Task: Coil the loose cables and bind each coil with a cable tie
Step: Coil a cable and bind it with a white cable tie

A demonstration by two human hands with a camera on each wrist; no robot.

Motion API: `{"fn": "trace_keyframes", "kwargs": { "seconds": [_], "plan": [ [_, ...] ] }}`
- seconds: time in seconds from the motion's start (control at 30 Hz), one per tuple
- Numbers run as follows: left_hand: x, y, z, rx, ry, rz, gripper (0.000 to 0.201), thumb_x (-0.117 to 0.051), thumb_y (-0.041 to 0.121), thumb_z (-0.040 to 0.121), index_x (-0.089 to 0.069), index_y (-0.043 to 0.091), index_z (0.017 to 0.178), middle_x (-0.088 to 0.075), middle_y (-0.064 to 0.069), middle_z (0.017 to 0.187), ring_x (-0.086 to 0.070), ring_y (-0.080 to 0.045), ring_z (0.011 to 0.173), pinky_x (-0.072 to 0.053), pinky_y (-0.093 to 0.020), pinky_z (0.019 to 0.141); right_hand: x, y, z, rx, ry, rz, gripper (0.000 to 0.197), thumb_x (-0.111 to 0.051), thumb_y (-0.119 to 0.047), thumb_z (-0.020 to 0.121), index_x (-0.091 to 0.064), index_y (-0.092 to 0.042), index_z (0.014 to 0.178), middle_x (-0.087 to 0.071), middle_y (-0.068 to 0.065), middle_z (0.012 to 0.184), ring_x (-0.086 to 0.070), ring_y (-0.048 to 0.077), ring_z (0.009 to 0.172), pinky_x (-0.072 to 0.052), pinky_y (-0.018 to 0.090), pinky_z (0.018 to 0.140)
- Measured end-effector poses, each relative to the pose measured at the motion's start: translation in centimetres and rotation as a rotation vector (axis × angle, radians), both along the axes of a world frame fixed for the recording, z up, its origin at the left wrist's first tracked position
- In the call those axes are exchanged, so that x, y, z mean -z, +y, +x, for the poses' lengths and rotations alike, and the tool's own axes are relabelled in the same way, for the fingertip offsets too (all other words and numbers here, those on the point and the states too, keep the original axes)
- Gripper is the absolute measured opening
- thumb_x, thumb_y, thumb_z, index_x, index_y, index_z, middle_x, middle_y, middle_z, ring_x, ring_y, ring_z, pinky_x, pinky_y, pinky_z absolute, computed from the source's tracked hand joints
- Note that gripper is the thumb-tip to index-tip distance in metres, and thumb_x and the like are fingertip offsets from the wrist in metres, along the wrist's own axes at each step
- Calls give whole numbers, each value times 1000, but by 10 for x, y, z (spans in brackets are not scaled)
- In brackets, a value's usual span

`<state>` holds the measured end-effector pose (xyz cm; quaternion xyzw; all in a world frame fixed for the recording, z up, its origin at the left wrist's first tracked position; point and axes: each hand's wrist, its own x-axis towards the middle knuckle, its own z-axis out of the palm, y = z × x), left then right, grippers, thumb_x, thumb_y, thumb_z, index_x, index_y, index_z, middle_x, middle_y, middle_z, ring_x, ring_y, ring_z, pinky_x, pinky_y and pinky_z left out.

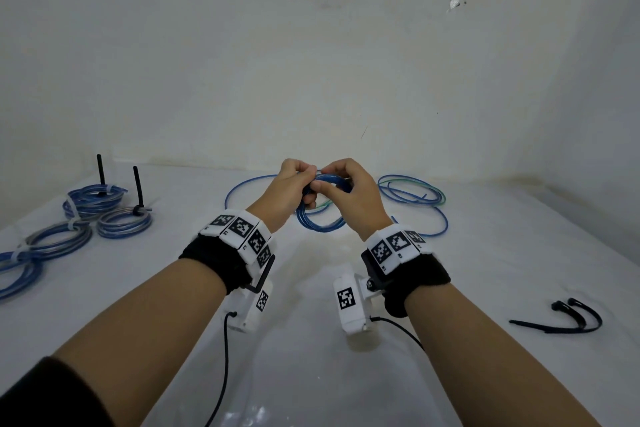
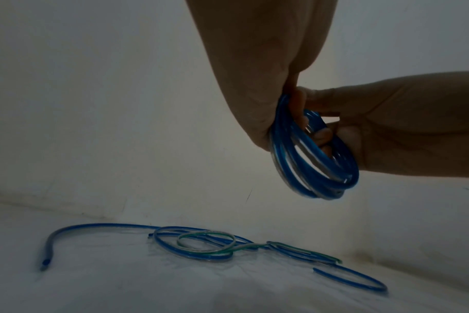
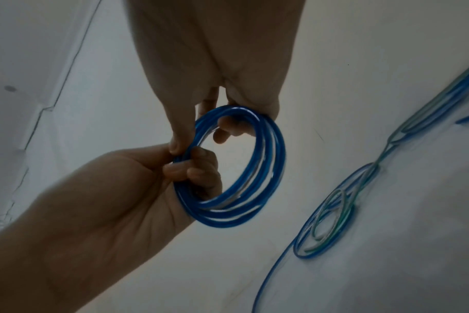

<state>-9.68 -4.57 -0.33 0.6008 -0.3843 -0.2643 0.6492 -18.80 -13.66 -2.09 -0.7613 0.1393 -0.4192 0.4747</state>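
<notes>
- Blue coil [image 1: 322, 215] held up above the table [image 1: 311, 340], between both hands, top of the loop
- Left hand [image 1: 291, 187] pinched the strands together; right hand [image 1: 349, 194] curled round the same bundle beside it
- Judged light, springy, slick plastic; likely to unwind if let go
- Best gripped across all turns at one spot
- Loose cables [image 1: 412, 192] on table behind; black ties [image 1: 568, 319] lying to the right

Blue cable coil [image 1: 322, 218] held upright in hands, untied, above table
</notes>
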Motion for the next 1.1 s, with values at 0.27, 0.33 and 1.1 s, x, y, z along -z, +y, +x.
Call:
{"fn": "trace_keyframes", "kwargs": {
  "seconds": [0.27,0.33,1.1],
  "plan": [
    [0,5,4,-10,-98,34,22,-34,24,101,-47,8,95,-55,-6,69,-52,-15,58,-49,-22,57,2,3,0,-27,-52,132,16,-69,-11,83,-56,-17,89,-64,8,86,-61,16,81,-51,32,81],
    [-1,5,3,5,-98,48,23,-32,24,102,-44,11,87,-47,-5,63,-43,-16,53,-42,-24,54,2,3,0,-42,-73,162,16,-68,-10,84,-56,-18,88,-64,7,85,-61,13,78,-50,27,77],
    [-5,-5,-10,91,-39,43,18,-38,26,101,-44,11,92,-54,-5,68,-45,-12,53,-43,-22,53,6,-12,-19,50,-87,-100,20,-60,-5,87,-58,-25,84,-65,1,85,-63,18,75,-53,33,70]
  ]
}}
